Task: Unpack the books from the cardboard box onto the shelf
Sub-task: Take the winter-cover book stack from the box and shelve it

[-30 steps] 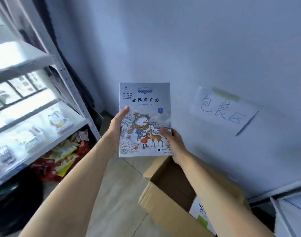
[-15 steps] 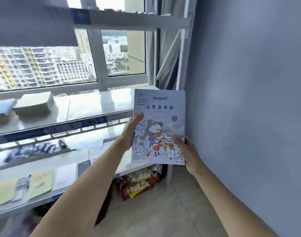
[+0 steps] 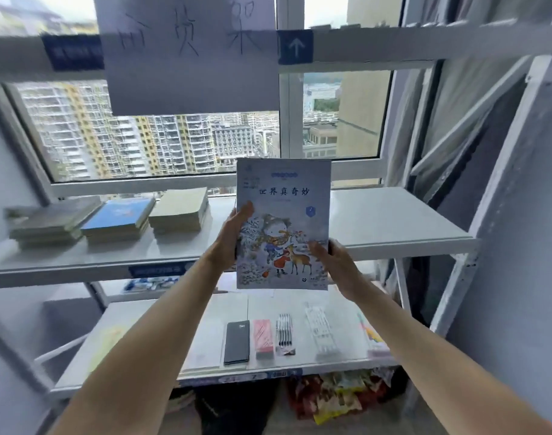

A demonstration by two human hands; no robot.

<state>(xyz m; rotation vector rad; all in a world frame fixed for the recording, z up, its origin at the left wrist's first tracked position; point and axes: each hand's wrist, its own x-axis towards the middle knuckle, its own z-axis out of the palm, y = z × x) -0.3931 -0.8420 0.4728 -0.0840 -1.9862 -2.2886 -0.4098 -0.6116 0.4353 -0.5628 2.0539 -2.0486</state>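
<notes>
Two hands, my left hand [image 3: 229, 237] and right hand [image 3: 332, 265], pinch a thin, pale-blue paperback picture book [image 3: 282, 224] by its lower side edges, upright before the white metal shelf [image 3: 394, 221], where it looks light, floppy and slightly slick.

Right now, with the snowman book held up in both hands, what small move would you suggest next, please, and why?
Probably lower the book flat onto the bare shelf board right of the three stacks. Both the left hand and right hand grip it upright in front of that shelf, not yet set down.
</notes>
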